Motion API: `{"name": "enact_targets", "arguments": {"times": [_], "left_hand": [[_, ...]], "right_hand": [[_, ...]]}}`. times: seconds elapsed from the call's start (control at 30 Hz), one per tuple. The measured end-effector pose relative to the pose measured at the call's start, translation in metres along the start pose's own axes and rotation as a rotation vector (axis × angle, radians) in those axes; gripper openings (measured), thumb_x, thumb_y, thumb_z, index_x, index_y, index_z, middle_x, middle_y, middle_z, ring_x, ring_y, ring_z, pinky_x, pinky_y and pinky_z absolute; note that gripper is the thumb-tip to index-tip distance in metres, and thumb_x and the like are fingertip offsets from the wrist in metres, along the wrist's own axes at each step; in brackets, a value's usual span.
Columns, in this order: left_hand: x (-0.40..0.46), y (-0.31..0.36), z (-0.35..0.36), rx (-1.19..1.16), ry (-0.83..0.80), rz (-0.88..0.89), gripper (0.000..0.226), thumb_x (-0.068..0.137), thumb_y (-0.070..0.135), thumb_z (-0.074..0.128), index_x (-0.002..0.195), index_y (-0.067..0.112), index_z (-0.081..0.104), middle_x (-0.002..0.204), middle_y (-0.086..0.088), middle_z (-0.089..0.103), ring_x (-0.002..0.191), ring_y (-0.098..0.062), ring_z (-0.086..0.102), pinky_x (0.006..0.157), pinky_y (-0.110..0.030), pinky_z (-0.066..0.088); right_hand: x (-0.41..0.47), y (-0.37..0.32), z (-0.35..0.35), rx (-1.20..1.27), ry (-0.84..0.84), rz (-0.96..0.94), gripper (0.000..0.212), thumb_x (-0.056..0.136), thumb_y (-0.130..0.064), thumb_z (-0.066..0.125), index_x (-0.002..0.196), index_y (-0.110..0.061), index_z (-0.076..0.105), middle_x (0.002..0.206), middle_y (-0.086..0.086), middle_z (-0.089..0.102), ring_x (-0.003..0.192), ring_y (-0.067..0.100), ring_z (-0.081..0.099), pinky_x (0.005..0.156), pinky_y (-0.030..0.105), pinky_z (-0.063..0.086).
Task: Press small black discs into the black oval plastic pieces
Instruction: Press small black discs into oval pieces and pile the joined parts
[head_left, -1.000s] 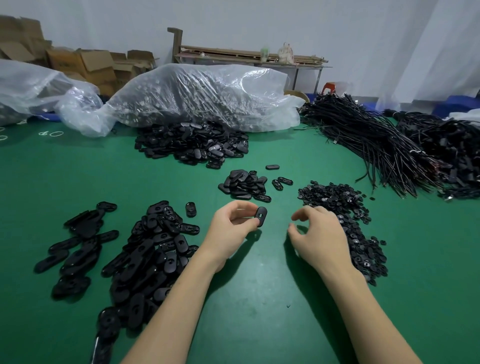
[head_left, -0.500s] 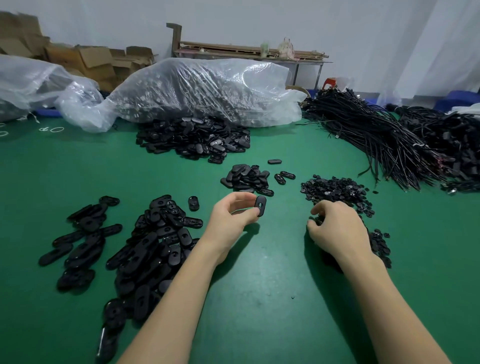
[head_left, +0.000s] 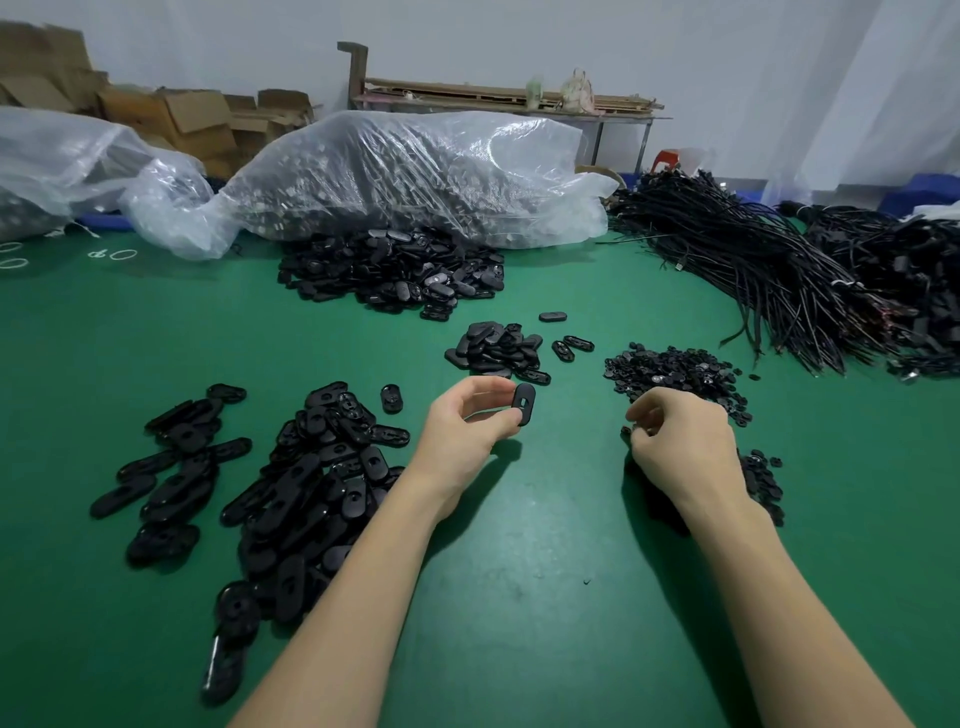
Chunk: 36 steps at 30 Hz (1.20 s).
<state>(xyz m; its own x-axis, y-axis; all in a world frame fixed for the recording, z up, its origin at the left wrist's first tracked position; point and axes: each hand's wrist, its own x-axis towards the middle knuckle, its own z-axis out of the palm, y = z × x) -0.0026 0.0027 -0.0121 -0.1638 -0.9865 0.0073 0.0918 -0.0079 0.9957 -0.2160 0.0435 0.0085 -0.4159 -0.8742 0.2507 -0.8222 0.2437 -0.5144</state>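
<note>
While the left hand (head_left: 470, 434) pinches one black oval plastic piece (head_left: 523, 404) upright between thumb and fingertips above the green table mat (head_left: 519, 545), the right hand (head_left: 685, 447) sits curled at the near edge of the heap of small black discs (head_left: 675, 371) at 1 o'clock; cannot tell if it holds one. Pile of loose black oval pieces (head_left: 306, 499) at 9 o'clock, clear plastic bag (head_left: 415, 176) at 12.

My left hand (head_left: 467, 436) holds one black oval plastic piece (head_left: 523, 404) above the green table (head_left: 519, 571). Left of it lies a heap of black oval plastic pieces (head_left: 306, 488). My right hand (head_left: 680, 447) rests on the pile of small black discs (head_left: 675, 371). Behind, a clear plastic bag (head_left: 415, 171); far right, bundled black cords (head_left: 753, 270).
</note>
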Motion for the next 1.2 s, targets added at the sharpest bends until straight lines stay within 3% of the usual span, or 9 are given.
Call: {"name": "enact_targets", "arguments": {"times": [0.23,0.5,0.63,0.77,0.9,1.03,1.13,1.2], "left_hand": [[-0.001,0.000,0.001,0.014,-0.012,0.020,0.025,0.088,0.000,0.072,0.107,0.016,0.070,0.105,0.002,0.075,0.088,-0.004,0.071,0.088,-0.031,0.059],[-0.002,0.000,0.001,0.033,-0.022,0.023,0.025,0.088,0.001,0.072,0.105,0.019,0.069,0.108,0.002,0.074,0.094,-0.009,0.071,0.078,-0.022,0.057],[-0.003,0.001,0.001,0.042,-0.018,0.025,0.024,0.089,0.001,0.072,0.104,0.020,0.069,0.108,0.002,0.074,0.095,-0.010,0.071,0.082,-0.024,0.058],[-0.004,0.002,0.002,0.036,-0.009,0.026,0.024,0.089,0.001,0.072,0.104,0.019,0.069,0.106,0.001,0.075,0.095,-0.013,0.071,0.078,-0.022,0.058],[-0.004,0.003,0.002,0.020,-0.015,0.026,0.027,0.089,-0.002,0.072,0.106,0.019,0.070,0.103,0.002,0.075,0.089,-0.004,0.071,0.067,-0.012,0.052],[-0.005,0.003,0.002,0.007,-0.033,0.040,0.028,0.090,-0.003,0.070,0.110,0.017,0.070,0.104,0.000,0.076,0.090,-0.002,0.072,0.069,-0.013,0.053],[-0.006,0.003,0.002,-0.014,-0.039,0.048,0.026,0.090,0.001,0.072,0.109,0.019,0.071,0.107,0.001,0.077,0.101,-0.008,0.072,0.080,-0.015,0.055],[-0.006,0.003,0.002,-0.021,-0.037,0.048,0.024,0.089,0.004,0.074,0.108,0.019,0.071,0.104,0.004,0.078,0.102,-0.009,0.072,0.080,-0.014,0.054]], "right_hand": [[-0.001,0.002,-0.004,-0.127,-0.027,0.028,0.018,0.091,-0.027,0.068,0.108,-0.024,0.074,0.109,0.001,0.070,0.104,0.025,0.063,0.080,0.036,0.055],[-0.004,0.000,-0.005,-0.094,-0.031,0.031,0.017,0.093,-0.024,0.066,0.104,-0.029,0.078,0.094,-0.007,0.071,0.096,0.022,0.064,0.071,0.031,0.049],[-0.003,0.000,-0.004,-0.090,-0.029,0.030,0.016,0.092,-0.022,0.067,0.100,-0.030,0.079,0.096,-0.006,0.074,0.094,0.022,0.065,0.070,0.030,0.051],[-0.002,-0.001,-0.002,-0.068,-0.009,0.002,0.011,0.092,-0.020,0.067,0.094,-0.029,0.073,0.094,-0.008,0.071,0.083,0.017,0.060,0.063,0.027,0.042],[-0.003,-0.015,0.004,0.314,-0.042,-0.045,0.006,0.094,-0.023,0.069,0.093,-0.028,0.068,0.087,-0.011,0.073,0.069,0.010,0.067,0.060,0.024,0.049],[-0.015,-0.041,0.019,0.802,-0.148,-0.015,0.010,0.090,-0.019,0.075,0.088,-0.028,0.071,0.077,-0.011,0.075,0.058,0.002,0.062,0.058,0.018,0.050],[-0.026,-0.049,0.036,0.926,-0.186,-0.010,0.011,0.089,-0.015,0.077,0.085,-0.025,0.076,0.077,-0.012,0.075,0.063,0.000,0.062,0.061,0.017,0.047],[-0.028,-0.048,0.040,0.963,-0.174,0.005,0.009,0.090,-0.016,0.077,0.087,-0.025,0.078,0.078,-0.012,0.075,0.064,-0.001,0.061,0.059,0.015,0.045]]}}
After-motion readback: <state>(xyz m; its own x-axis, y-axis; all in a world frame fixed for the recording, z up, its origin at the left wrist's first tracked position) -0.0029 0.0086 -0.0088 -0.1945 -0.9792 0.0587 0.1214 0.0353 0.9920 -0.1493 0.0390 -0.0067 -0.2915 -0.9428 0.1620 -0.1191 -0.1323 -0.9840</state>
